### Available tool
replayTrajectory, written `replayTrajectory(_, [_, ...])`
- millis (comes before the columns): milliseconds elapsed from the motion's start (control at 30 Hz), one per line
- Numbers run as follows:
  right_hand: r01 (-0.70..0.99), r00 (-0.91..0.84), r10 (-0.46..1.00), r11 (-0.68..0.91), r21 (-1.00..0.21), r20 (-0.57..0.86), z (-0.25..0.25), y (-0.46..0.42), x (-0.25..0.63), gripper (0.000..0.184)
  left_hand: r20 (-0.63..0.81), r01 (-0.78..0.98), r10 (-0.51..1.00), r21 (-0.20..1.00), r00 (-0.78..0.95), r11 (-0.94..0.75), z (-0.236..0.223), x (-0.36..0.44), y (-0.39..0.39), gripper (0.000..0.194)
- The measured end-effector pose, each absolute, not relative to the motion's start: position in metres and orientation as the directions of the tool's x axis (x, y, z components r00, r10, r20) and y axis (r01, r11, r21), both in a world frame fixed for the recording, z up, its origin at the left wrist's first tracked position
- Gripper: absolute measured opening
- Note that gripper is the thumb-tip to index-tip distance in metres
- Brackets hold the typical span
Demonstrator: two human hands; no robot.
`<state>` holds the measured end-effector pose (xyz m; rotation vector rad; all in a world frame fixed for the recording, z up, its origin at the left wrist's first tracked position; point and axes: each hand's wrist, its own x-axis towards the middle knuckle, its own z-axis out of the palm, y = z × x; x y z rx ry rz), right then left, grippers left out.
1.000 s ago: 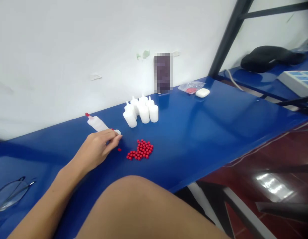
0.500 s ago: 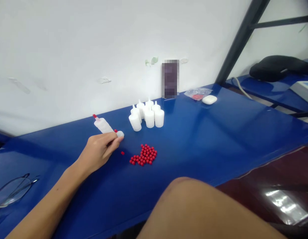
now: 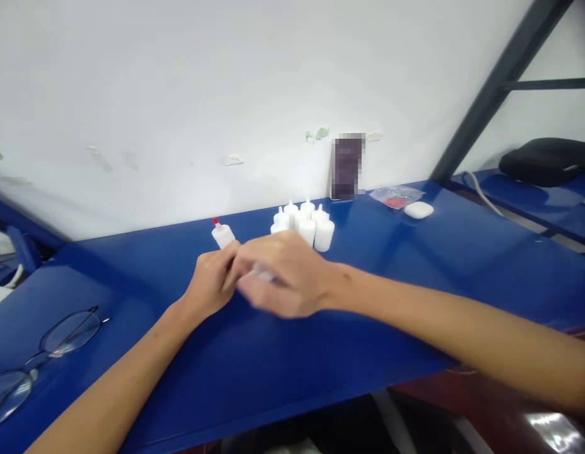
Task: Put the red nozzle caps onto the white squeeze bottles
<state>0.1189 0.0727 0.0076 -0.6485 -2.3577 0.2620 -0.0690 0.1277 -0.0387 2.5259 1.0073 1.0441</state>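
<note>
My left hand [image 3: 212, 280] is closed, its fingertips meeting those of my right hand; what it pinches is hidden. My right hand [image 3: 285, 271] is blurred and wrapped round a white bottle [image 3: 264, 272], of which only a small pale part shows between the fingers. Just behind my left hand stands a white dropper bottle [image 3: 223, 236] with a red tip cap. Beyond my right hand is a cluster of several white bottles [image 3: 323, 234] with bare nozzles. My right hand and forearm cover the spot where the small red caps lay.
On the blue table [image 3: 368, 302], eyeglasses [image 3: 72, 334] lie at the left. A dark, pixelated upright object [image 3: 348, 167] leans on the wall. At the back right are a clear bag [image 3: 397, 195] with red pieces and a white rounded case [image 3: 419, 210]. A dark metal post [image 3: 481, 94] rises behind.
My right hand has come in from the right and met my left hand, now round the white bottle. The view has shifted left, and the knee in front is out of sight.
</note>
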Motion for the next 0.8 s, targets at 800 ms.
replayTrajectory(800, [0.459, -0.597, 0.697, 0.703, -0.543, 0.397, -0.027, 0.076, 0.155, 0.030, 0.643, 0.309, 0.045, -0.304, 0.765, -0.901, -0.030, -0.037, 0.104, 0.034])
